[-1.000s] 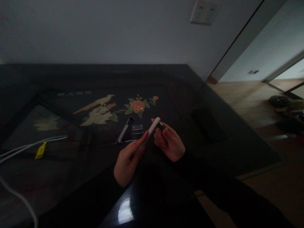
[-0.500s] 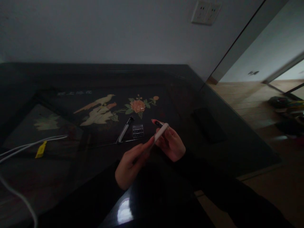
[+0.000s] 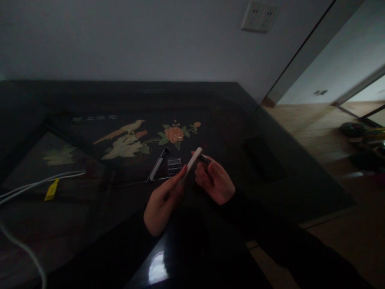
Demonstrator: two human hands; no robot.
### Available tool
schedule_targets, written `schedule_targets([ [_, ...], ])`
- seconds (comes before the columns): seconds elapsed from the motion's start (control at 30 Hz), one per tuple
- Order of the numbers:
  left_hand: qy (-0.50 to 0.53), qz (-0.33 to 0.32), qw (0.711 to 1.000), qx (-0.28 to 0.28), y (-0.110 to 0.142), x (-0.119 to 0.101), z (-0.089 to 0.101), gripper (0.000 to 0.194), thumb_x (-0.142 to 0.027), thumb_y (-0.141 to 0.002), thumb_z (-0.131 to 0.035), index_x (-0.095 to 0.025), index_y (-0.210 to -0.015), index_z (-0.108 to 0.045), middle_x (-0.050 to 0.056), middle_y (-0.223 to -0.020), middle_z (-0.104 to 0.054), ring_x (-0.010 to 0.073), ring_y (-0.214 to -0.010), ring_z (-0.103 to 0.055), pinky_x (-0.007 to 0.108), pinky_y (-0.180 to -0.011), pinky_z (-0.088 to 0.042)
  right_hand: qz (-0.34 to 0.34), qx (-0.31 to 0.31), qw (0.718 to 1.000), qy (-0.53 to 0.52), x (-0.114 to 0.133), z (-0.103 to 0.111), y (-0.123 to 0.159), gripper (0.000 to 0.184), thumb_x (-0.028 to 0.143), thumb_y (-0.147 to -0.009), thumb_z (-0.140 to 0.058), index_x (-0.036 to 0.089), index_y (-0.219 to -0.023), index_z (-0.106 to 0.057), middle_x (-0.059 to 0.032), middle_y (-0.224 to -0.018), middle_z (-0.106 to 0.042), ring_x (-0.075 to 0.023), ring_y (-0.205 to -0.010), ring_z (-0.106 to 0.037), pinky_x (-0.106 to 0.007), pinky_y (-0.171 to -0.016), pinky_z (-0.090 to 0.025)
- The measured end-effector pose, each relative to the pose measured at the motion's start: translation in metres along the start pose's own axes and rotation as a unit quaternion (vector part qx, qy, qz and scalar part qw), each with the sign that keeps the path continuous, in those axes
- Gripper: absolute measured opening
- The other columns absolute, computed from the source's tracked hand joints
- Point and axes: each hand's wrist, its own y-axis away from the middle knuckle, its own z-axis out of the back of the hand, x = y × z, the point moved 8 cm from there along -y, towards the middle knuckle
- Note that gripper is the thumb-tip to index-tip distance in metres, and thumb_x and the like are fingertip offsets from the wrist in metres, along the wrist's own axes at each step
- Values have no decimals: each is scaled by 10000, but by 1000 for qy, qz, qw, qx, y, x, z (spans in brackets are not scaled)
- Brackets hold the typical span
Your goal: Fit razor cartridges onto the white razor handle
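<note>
My left hand (image 3: 162, 204) is closed around a slim white stick (image 3: 194, 157), which slants up and to the right with its rounded tip out of the fingers. In the pinch of my right hand (image 3: 215, 179) is a small dark piece (image 3: 204, 159), close beside the stick's upper end; whether the two touch I cannot tell. Beyond my hands, a black-and-white razor handle (image 3: 157, 165) lies on the table. To its right is a small clear case (image 3: 174, 165) with dark rows inside, partly behind my left fingertips.
The dark glossy table (image 3: 210, 96) carries a bird-and-flower picture. White cables (image 3: 39, 184) with a yellow tag (image 3: 52, 190) lie at the left. A flat black object (image 3: 264, 158) lies at the right. Behind stands a wall with sockets (image 3: 260, 17).
The white stick's tip has moved left and slightly up, along with my left hand. The dark piece has shifted to the stick's right side, in my right fingers.
</note>
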Motion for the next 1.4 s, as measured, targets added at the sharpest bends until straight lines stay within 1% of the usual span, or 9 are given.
schedule_targets([
  [0.1, -2, 4, 1000, -15, -1, 0, 3, 486, -282, -887, -493, -186, -1363, -468, -10, -664, -516, 75, -522, -369, 177, -450, -331, 2, 5, 1000, -16, -1, 1, 0, 437, 474, -681, -744, 195, -993, -617, 92, -497, -372, -62, -437, -217, -224, -428, -150],
  [0.2, -4, 8, 1000, -16, -1, -2, 2, 481, -278, -887, -489, -188, -1359, -474, 0, -697, -535, 74, -529, -384, 178, -456, -345, 3, 10, 1000, -22, -2, 1, 0, 431, 468, -695, -737, 198, -1007, -611, 90, -506, -384, -60, -441, -230, -222, -433, -156],
  [0.4, 7, -2, 1000, 15, 1, -4, -5, 482, -264, -893, -478, -214, -1372, -454, 8, -759, -564, 57, -499, -360, 170, -433, -329, 11, 9, 1000, -5, 0, 0, 0, 465, 475, -706, -726, 188, -1056, -616, 91, -516, -363, -58, -445, -215, -228, -432, -147],
  [0.57, -4, -26, 999, 40, 4, -6, -9, 467, -242, -892, -483, -214, -1357, -475, 21, -799, -569, 58, -522, -385, 169, -450, -348, 0, -13, 1000, 4, -2, 4, 0, 529, 476, -692, -733, 204, -1125, -598, 93, -520, -352, -64, -459, -216, -224, -444, -183],
  [0.67, -3, -47, 997, 59, 5, -9, -12, 448, -242, -894, -484, -216, -1341, -497, 20, -772, -557, 66, -537, -400, 170, -460, -361, -8, -18, 1000, -3, -3, 6, 0, 530, 480, -692, -728, 220, -1134, -594, 94, -525, -343, -63, -462, -208, -220, -448, -200],
  [0.9, 18, -46, 997, 65, 5, -10, -13, 458, -263, -890, -495, -205, -1345, -493, 17, -729, -561, 82, -551, -422, 191, -493, -398, -5, -15, 1000, 8, -3, 7, -1, 561, 517, -667, -729, 228, -1128, -593, 92, -529, -338, -71, -469, -204, -228, -448, -206],
  [1.03, 18, -33, 998, 57, 3, -10, -11, 466, -249, -888, -486, -196, -1351, -485, 20, -757, -569, 72, -532, -403, 183, -471, -377, -1, 4, 1000, 3, -3, 3, 0, 544, 512, -689, -719, 218, -1129, -596, 96, -516, -365, -59, -439, -192, -230, -438, -171],
  [1.13, 12, -23, 999, 41, 2, -8, -8, 470, -250, -889, -480, -201, -1356, -478, 16, -762, -570, 65, -518, -385, 180, -461, -362, 0, 2, 1000, 9, -2, 1, 0, 518, 519, -686, -719, 206, -1084, -612, 95, -506, -361, -64, -440, -201, -235, -441, -164],
  [1.4, 16, 7, 1000, -3, 0, -3, 0, 485, -282, -898, -475, -174, -1370, -456, -9, -672, -527, 67, -498, -355, 176, -435, -322, -5, 2, 1000, 12, -2, 0, 1, 499, 523, -680, -726, 208, -1046, -597, 94, -507, -356, -68, -442, -213, -233, -434, -146],
])
